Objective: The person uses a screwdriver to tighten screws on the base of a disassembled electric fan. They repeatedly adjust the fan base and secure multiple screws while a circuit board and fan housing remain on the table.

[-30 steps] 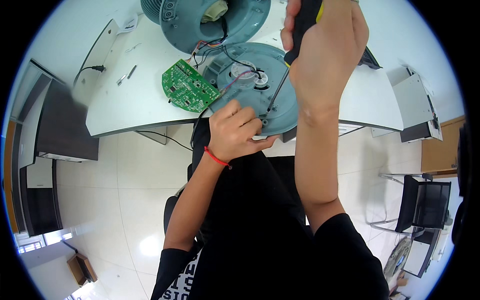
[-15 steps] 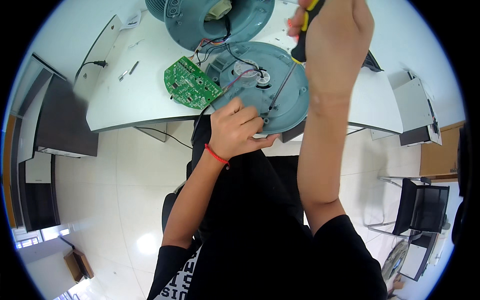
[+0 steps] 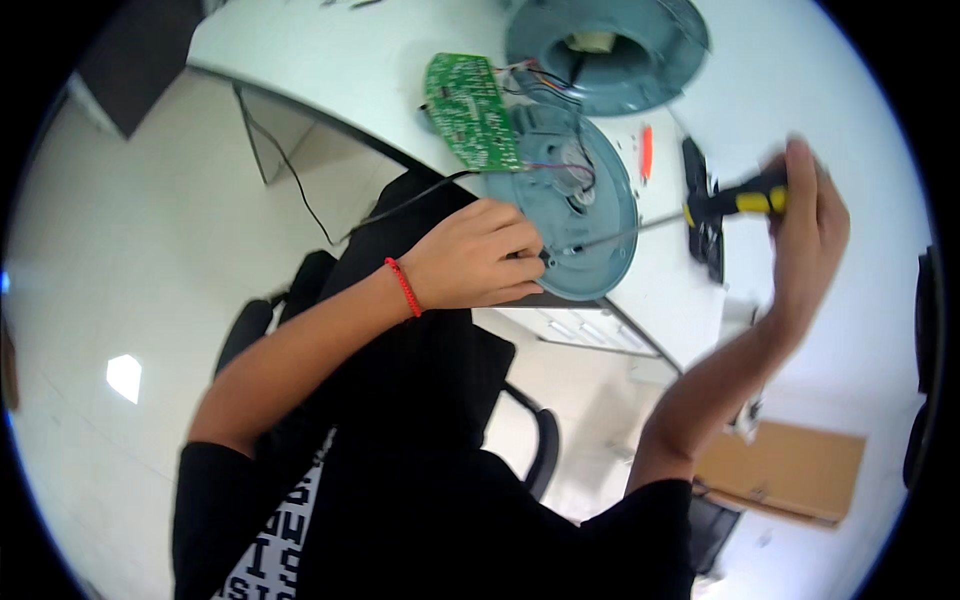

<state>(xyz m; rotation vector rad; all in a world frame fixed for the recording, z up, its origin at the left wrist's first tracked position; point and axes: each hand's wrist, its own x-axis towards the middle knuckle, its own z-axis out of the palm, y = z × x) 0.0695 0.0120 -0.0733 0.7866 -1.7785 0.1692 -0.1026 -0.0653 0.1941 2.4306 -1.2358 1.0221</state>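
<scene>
My right hand (image 3: pixel 810 235) is closed round the black-and-yellow handle of a screwdriver (image 3: pixel 738 203). Its long shaft slants down to the left, and the tip meets the near part of a round blue-grey plastic base (image 3: pixel 608 268). At the near left rim of that base, my left hand (image 3: pixel 482 255) has its fingers curled, gripping the edge; the thumb is mostly hidden. A green circuit board (image 3: pixel 470 112) lies against the base's left side, joined by thin wires (image 3: pixel 545 165). Behind it, a larger blue-grey round housing (image 3: pixel 650 85) has a deep central opening.
An orange-red tool (image 3: pixel 647 152) and a black object (image 3: pixel 700 225) lie right of the base on the white table (image 3: pixel 330 70). A black cable (image 3: pixel 430 190) runs from the board over the table edge. A chair arm (image 3: pixel 545 455) shows below.
The view has turned, so the table now slants. My right hand has swung lower and to the right, tilting the screwdriver flatter. My left hand stays at the rim.
</scene>
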